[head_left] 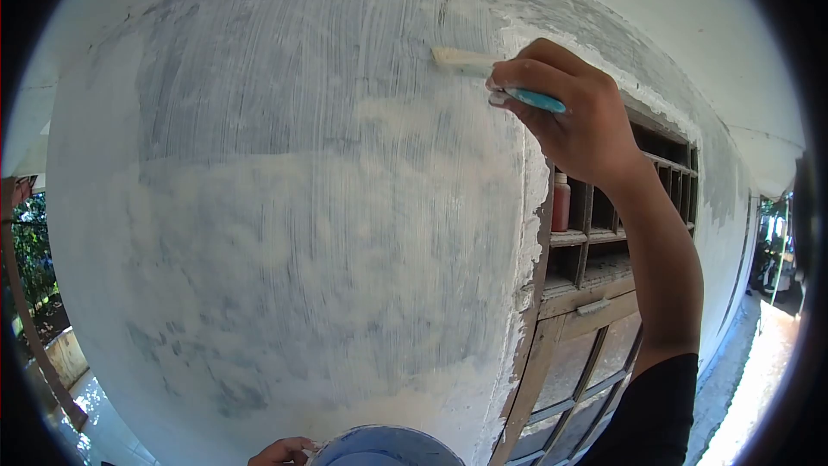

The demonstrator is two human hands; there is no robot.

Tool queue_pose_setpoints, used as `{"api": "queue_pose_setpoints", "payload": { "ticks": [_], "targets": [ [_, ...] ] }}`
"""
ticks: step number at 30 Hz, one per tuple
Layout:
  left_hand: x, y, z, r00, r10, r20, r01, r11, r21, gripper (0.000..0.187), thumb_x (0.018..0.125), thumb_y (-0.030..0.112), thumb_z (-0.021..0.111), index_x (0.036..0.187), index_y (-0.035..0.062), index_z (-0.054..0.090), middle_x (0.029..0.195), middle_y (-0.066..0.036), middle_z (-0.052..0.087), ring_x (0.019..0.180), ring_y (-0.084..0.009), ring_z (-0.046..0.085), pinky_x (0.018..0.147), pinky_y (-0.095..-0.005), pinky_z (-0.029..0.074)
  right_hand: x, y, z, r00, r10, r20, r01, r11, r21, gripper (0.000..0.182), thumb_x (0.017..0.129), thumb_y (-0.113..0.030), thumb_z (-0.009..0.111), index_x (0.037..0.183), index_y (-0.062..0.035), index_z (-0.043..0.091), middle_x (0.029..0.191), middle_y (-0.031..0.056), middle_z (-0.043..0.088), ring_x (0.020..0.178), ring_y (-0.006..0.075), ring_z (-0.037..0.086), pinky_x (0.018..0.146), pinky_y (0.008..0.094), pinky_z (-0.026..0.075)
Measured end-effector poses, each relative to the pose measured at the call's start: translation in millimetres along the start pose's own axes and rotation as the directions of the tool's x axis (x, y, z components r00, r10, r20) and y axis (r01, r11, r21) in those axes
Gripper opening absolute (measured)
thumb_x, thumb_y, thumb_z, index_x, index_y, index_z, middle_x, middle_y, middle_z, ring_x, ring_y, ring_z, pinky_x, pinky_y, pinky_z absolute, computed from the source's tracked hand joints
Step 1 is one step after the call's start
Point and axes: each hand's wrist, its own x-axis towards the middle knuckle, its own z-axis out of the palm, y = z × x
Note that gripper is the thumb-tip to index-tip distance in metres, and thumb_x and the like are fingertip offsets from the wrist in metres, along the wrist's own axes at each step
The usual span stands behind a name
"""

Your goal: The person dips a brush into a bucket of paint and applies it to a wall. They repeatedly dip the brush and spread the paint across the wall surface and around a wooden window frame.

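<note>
We list: right hand (pixel 573 116) raised, fingers clamped round brush (pixel 483 69), bristles jutting left of knuckles, touching wall (pixel 285 207), left hand (pixel 280 451) low at bucket (pixel 388 449) rim, grip unclear to us.

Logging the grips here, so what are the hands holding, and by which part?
Right hand grips a paintbrush by its blue handle; left hand holds the blue bucket at its rim.

The wall (pixel 285 207) is grey streaked with white brush lines; the brush (pixel 496 78) has a turquoise handle, pale bristles; near, a light-blue bucket (pixel 384 449).
</note>
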Motion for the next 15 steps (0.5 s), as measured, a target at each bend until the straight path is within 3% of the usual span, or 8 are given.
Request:
{"api": "queue_pose_setpoints", "payload": {
  "ticks": [3,5,7,9,11,15],
  "targets": [
    [-0.8,-1.9,-1.1,1.000,-0.015,0.003,0.015,1.000,0.005,0.030,0.071,0.001,0.053,0.100,0.0004,0.056,0.075,0.004,0.044,0.066,-0.0058,0.039,0.060,-0.0181,0.032,-13.0,-9.7,-21.5,0.995,0.079,0.054,-0.085,0.990,0.116,0.013,0.075,-0.009,0.066,0.087,-0.0071,0.061,0.078,0.0059,0.061,0.067,0.0198,0.063,0.058,0.0271,0.051],
    [-0.8,-0.6,0.1,1.000,-0.019,0.008,0.019,1.000,0.006,0.030,0.070,0.001,0.053,0.100,0.0004,0.056,0.075,0.004,0.044,0.067,-0.0058,0.039,0.060,-0.0181,0.032,-7.7,8.1,-20.8,0.970,0.228,-0.088,-0.181,0.912,0.368,0.013,0.075,-0.010,0.066,0.087,-0.0079,0.061,0.077,0.0051,0.060,0.068,0.0186,0.063,0.058,0.0268,0.050],
    [-1.4,3.0,2.4,1.000,-0.016,0.006,0.016,1.000,0.002,0.030,0.070,0.001,0.053,0.100,0.0005,0.057,0.075,0.004,0.044,0.067,-0.0059,0.039,0.061,-0.0182,0.032,7.5,27.1,-20.3,0.959,0.275,-0.067,-0.241,0.916,0.320,0.011,0.075,-0.009,0.065,0.085,-0.0072,0.061,0.078,0.0052,0.060,0.066,0.0187,0.062,0.057,0.0281,0.050],
    [-1.6,4.6,3.3,1.000,-0.011,-0.001,0.011,1.000,0.002,0.031,0.070,0.001,0.053,0.100,0.0005,0.057,0.075,0.004,0.044,0.067,-0.0060,0.039,0.061,-0.0182,0.032,23.3,56.6,-16.6,0.943,0.328,0.058,-0.324,0.864,0.386,0.016,0.082,-0.010,0.060,0.096,-0.0031,0.058,0.089,0.0060,0.063,0.082,0.0190,0.062,0.071,0.0269,0.051],
    [0.7,6.0,4.0,1.000,0.001,-0.011,-0.001,1.000,0.003,0.031,0.070,0.001,0.053,0.101,0.0006,0.057,0.075,0.003,0.045,0.067,-0.0060,0.040,0.061,-0.0183,0.032,56.3,48.0,-17.2,0.886,0.461,0.047,-0.422,0.761,0.494,0.013,0.081,-0.012,0.062,0.081,0.0002,0.058,0.073,0.0068,0.061,0.067,0.0139,0.055,0.064,0.0273,0.047],
    [1.6,2.8,3.9,0.999,-0.017,-0.029,0.017,1.000,-0.005,0.031,0.070,0.001,0.053,0.101,0.0007,0.057,0.076,0.003,0.045,0.068,-0.0062,0.040,0.061,-0.0184,0.032,95.4,83.6,-9.5,0.881,0.472,-0.030,-0.442,0.845,0.301,0.013,0.081,-0.011,0.062,0.082,0.0001,0.057,0.076,0.0074,0.061,0.066,0.0150,0.056,0.064,0.0278,0.048]
  ]
}}
